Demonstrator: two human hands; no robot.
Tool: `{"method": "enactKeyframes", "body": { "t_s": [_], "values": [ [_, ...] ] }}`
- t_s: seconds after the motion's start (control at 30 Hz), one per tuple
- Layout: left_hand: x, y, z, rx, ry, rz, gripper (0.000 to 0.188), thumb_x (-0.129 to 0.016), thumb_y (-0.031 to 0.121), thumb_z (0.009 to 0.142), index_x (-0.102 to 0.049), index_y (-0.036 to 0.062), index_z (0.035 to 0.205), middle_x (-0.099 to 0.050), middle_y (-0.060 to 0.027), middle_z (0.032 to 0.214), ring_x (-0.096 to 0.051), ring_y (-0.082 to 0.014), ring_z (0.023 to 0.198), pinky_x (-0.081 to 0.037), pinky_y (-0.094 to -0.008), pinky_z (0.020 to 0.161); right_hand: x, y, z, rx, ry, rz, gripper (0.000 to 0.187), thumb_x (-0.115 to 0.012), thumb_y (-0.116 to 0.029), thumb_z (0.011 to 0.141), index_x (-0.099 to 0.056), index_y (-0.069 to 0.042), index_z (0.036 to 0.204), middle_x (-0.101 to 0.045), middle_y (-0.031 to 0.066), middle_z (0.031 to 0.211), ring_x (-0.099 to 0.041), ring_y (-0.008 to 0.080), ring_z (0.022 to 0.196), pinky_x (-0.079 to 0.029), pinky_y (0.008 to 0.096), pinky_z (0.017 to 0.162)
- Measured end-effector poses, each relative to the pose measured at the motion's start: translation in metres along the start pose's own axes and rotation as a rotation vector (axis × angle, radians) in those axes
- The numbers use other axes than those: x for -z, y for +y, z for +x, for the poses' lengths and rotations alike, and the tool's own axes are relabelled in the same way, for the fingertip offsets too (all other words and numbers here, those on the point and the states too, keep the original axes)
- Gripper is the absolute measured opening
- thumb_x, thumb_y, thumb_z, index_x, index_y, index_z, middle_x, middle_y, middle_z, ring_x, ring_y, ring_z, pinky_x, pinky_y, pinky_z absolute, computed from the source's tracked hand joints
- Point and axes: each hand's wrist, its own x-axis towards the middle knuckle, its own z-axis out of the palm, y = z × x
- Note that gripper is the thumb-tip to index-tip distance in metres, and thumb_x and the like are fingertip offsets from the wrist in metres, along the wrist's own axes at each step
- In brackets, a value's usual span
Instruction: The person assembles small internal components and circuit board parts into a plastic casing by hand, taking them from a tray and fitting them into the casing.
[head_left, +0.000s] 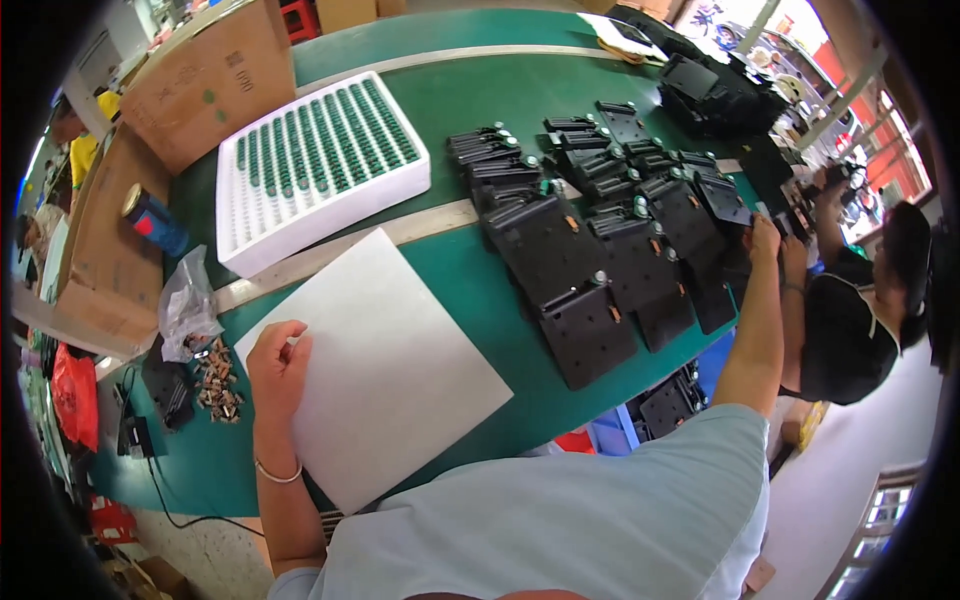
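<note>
My left hand (279, 368) rests on the left edge of a large white square board (390, 360). Its fingers are curled in, and nothing shows in them. Stretched far to the right, my right hand (764, 238) is closed at the edge of a black plate-like part (722, 200) with a ribbed roller end. Its fingertips are small and partly hidden there. Several similar black plates (550, 245) lie overlapping in rows between the board and that hand. A heap of small brown-and-metal pieces (217, 382) lies left of my left hand.
Behind the board, a white foam tray (330, 205) holds rows of green-topped cylinders. Cardboard boxes (215, 85), a blue can (155, 222) and a clear plastic bag (190, 305) stand left. At right, a co-worker (850, 330) reaches in near my right hand. A blue crate (615, 432) sits below the table edge.
</note>
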Motion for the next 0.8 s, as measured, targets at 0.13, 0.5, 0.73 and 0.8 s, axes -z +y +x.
{"method": "enactKeyframes", "body": {
  "t_s": [0.13,0.5,0.73,0.8],
  "values": [
    [-0.004,-0.008,0.001,-0.041,-0.009,0.027,0.015,-0.069,0.006,0.083,-0.065,0.0045,0.098,-0.065,-0.0063,0.090,-0.054,-0.0126,0.062,-0.045,-0.0249,0.055,0.036,0.021,0.052,0.539,0.031,-1.616,0.037,-0.061,-0.039,0.089,-0.065,-0.013,0.116,-0.065,0.0106,0.122,-0.065,0.0311,0.109,-0.056,0.0475,0.082],
    [-0.010,-0.002,-0.003,-0.023,0.013,0.035,0.015,-0.070,0.017,0.084,-0.065,0.0078,0.095,-0.061,-0.0072,0.085,-0.057,-0.0228,0.068,-0.046,-0.0337,0.064,0.070,0.005,0.100,0.560,0.078,-1.409,0.039,-0.046,-0.034,0.096,-0.070,-0.007,0.108,-0.069,0.0153,0.108,-0.065,0.0345,0.099,-0.050,0.0461,0.086],
    [-0.016,-0.007,-0.001,-0.021,-0.025,0.109,0.015,-0.066,0.022,0.085,-0.064,0.0092,0.092,-0.062,-0.0088,0.092,-0.062,-0.0301,0.087,-0.049,-0.0407,0.074,-0.055,-0.099,-0.004,0.706,-0.045,-0.818,0.046,-0.051,-0.042,0.098,-0.063,-0.006,0.125,-0.069,0.0119,0.114,-0.069,0.0238,0.089,-0.053,0.0345,0.076],
    [-0.018,-0.010,-0.001,0.010,-0.032,0.090,0.015,-0.066,0.023,0.086,-0.064,0.0096,0.092,-0.062,-0.0090,0.093,-0.062,-0.0304,0.088,-0.049,-0.0413,0.075,-0.109,-0.138,-0.119,1.089,-0.232,-0.784,0.031,-0.055,-0.025,0.099,-0.065,-0.004,0.120,-0.069,0.0136,0.111,-0.067,0.0240,0.086,-0.052,0.0317,0.076]
  ]
}}
